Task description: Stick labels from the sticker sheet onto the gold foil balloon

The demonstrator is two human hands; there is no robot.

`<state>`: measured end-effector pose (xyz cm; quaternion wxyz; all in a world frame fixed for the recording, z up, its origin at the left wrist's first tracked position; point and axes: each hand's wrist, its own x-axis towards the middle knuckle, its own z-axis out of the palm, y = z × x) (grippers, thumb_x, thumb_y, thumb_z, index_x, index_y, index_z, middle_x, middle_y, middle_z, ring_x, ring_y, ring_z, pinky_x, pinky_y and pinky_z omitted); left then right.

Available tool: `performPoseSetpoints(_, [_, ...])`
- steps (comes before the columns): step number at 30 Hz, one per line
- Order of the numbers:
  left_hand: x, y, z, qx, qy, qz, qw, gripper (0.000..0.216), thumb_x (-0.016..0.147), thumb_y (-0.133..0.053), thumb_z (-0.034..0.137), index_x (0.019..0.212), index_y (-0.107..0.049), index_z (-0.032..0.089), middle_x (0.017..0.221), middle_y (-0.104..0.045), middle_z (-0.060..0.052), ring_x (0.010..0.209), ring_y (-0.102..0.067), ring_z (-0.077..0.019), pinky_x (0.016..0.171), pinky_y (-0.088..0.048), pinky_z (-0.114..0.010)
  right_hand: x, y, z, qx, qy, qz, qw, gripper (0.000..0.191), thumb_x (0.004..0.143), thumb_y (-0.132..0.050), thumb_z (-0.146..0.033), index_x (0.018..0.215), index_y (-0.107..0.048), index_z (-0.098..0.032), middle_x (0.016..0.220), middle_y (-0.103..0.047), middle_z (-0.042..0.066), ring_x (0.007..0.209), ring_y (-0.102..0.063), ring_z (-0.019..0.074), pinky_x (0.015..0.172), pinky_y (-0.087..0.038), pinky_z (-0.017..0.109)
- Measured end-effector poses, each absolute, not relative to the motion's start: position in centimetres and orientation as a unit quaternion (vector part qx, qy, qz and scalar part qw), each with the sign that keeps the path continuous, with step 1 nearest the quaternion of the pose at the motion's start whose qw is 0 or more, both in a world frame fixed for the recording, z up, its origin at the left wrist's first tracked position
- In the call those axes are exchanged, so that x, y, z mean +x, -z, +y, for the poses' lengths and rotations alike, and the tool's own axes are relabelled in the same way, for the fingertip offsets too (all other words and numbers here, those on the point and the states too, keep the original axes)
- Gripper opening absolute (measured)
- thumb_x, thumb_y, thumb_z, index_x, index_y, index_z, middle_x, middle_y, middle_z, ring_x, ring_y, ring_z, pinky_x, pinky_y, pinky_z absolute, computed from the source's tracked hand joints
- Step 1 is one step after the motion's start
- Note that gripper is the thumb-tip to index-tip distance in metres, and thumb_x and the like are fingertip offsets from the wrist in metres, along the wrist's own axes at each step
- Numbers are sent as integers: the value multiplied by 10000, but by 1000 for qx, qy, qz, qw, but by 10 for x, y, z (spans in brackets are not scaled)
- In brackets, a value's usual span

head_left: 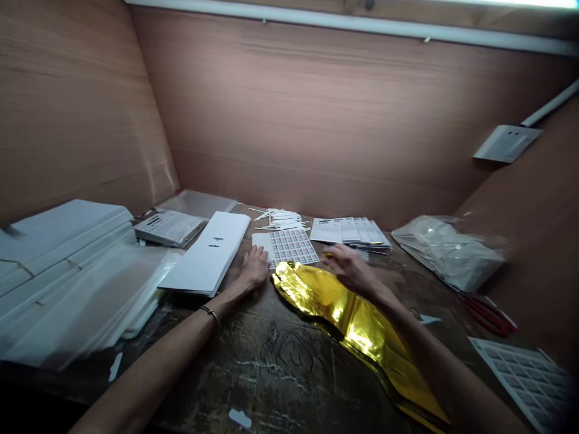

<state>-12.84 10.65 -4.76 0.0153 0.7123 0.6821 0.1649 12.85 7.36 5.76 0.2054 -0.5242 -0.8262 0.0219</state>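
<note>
A long shiny gold foil piece (348, 313) lies across the dark table, running from the middle toward the lower right. My left hand (254, 268) rests palm down on the table just left of the foil's far end, fingers stretched toward a sticker sheet (289, 246). My right hand (348, 267) hovers over the foil's far part, fingers slightly curled; something small and yellow shows at its fingertips, too blurred to name. A thin bracelet sits on my left wrist.
A white flat card (208, 259) lies left of my hands. White boxes and clear bags (67, 283) pile up at far left. Printed sheets (350, 232), paper strips (278, 218), a plastic bag (447, 250), red scissors (488, 313) and another sticker sheet (529, 377) lie to the right. Wooden walls enclose the desk.
</note>
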Motion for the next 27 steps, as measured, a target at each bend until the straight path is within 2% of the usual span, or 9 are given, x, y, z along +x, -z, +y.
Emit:
performPoseSetpoints(4, [-132,69,112,734,-124,668,10,290,791,-329,260,1013,-475,144,1203,-403,-102,1166,-243,-239,924,-169,-476,44,-12,143,-437,-139,-880,124,228,738,-439,-258,870,-605,-177,853,-573,45,760,-495,135,642,-334,205])
performPoseSetpoints(9, [-137,73,117,733,-101,672,4,367,818,-257,291,1134,-382,155,1263,-331,-99,1183,-217,-232,919,-123,-523,-1,29,176,-378,-121,-916,62,218,724,-421,-195,756,-631,-142,782,-550,63,696,-480,125,578,-310,196])
performPoseSetpoints(11, [-137,74,118,730,-105,676,-6,376,821,-243,292,1145,-374,154,1267,-326,-99,1183,-218,-234,915,-110,-535,-5,33,178,-351,-98,-930,57,224,718,-409,-170,703,-631,-138,760,-536,62,677,-470,119,567,-303,194])
performPoseSetpoints(15, [-137,79,119,729,-119,674,-22,381,826,-226,289,1142,-388,150,1264,-332,-100,1184,-219,-230,921,-85,-535,-6,34,178,-326,-84,-939,65,228,705,-408,-140,721,-636,-149,745,-539,53,685,-470,116,594,-305,194])
performPoseSetpoints(19, [-137,81,119,730,-121,673,-21,387,828,-222,289,1141,-395,140,1258,-341,-105,1182,-223,-233,916,-90,-543,-10,37,181,-354,-111,-926,73,206,692,-437,-165,755,-633,-159,771,-564,46,712,-485,121,621,-317,194])
performPoseSetpoints(27, [-138,84,119,732,-132,667,-35,382,828,-221,275,1144,-393,148,1251,-355,-99,1180,-228,-230,922,-78,-539,-17,43,185,-404,-131,-902,76,123,657,-481,-187,703,-591,-157,767,-575,46,736,-486,130,637,-331,204])
